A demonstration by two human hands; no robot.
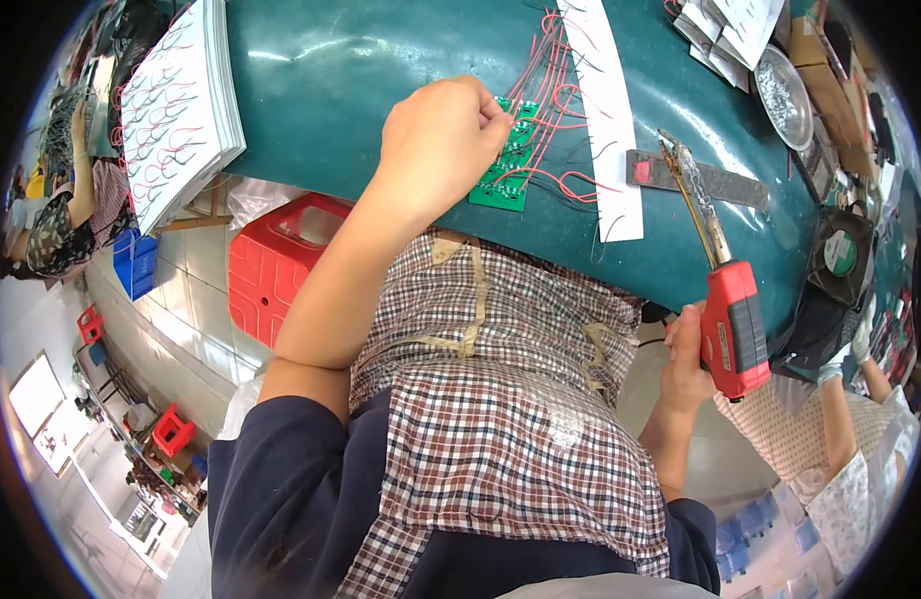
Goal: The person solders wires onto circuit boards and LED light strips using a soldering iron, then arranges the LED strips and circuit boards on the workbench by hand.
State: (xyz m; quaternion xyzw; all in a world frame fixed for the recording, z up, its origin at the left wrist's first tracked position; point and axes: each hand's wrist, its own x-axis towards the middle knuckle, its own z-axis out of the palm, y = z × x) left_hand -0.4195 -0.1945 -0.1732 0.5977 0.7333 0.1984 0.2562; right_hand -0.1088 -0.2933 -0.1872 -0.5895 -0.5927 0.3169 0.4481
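My left hand [443,140] is over the green circuit board [498,194], with thumb and fingertips pinched together on what looks like a thin wire; the fingers partly hide it. Several red and black wires [555,75] run from the board's right side across to a long white strip [612,150]. At the table's front edge, my right hand [688,364] grips a red and black soldering gun [732,324]. Its long metal tip points up and away over the table, apart from the board.
A dark flat bar [700,180] lies behind the gun's tip. A round metal dish [783,98] and a black fan [842,255] stand at right. A stack of white sheets with wires [176,115] and a red stool [271,265] are at left. Other people work on both sides.
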